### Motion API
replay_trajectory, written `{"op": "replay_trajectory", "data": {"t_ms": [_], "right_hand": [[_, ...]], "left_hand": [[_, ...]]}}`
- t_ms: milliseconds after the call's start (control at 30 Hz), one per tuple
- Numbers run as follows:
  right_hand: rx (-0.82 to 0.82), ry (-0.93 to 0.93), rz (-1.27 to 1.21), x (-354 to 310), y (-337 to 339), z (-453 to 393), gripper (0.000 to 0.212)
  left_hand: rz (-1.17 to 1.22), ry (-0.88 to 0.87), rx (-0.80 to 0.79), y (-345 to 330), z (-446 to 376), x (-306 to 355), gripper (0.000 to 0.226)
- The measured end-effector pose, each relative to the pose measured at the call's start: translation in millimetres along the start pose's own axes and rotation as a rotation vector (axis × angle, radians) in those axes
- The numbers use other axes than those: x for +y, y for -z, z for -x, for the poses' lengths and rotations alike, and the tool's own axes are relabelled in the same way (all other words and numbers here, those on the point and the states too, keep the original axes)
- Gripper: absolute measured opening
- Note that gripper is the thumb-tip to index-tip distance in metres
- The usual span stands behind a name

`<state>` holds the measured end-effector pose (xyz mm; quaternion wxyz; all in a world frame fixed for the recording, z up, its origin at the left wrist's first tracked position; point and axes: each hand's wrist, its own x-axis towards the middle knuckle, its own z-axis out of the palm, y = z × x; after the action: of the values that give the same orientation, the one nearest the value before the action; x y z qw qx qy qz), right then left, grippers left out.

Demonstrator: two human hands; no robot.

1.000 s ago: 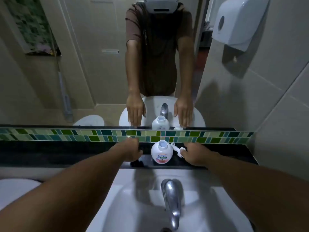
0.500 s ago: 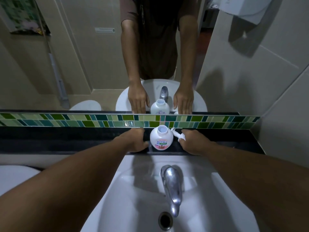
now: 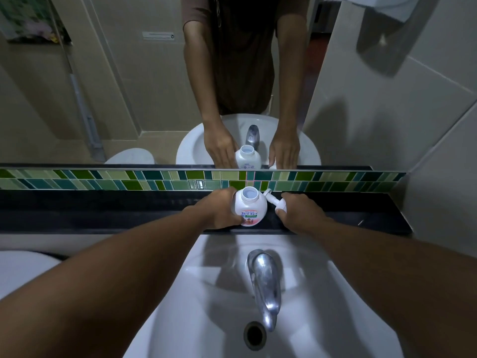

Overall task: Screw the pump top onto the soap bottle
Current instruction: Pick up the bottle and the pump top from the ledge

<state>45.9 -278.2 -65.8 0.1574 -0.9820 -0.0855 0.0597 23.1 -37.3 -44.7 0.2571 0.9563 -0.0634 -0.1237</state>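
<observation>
While a white sink [image 3: 196, 293] with a chrome tap [image 3: 264, 280] fills the lower view, a dark ledge [image 3: 103, 210] runs behind it under a strip of green tiles [image 3: 103, 180]. On that ledge the soap bottle [image 3: 249, 206] stands upright, its neck uncapped. The left hand [image 3: 219, 210] wraps around the bottle's left side. Just right of the bottle, the right hand [image 3: 300, 214] closes its fingers on the pump top [image 3: 275, 201], which lies tilted, apart from the neck.
</observation>
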Motion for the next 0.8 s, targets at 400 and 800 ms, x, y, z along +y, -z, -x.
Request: {"op": "replay_trajectory", "data": {"t_ms": [400, 800], "right_hand": [[0.228, 0.099, -0.228, -8.8, 11.9, 1.6, 0.029], [0.529, 0.293, -0.548, -49.1, 52.9, -11.1, 0.023]], "left_hand": [[0.144, 0.003, 0.003, -7.3, -6.6, -2.2, 0.065], [0.17, 0.026, -0.011, -9.8, -9.3, -2.2, 0.066]]}}
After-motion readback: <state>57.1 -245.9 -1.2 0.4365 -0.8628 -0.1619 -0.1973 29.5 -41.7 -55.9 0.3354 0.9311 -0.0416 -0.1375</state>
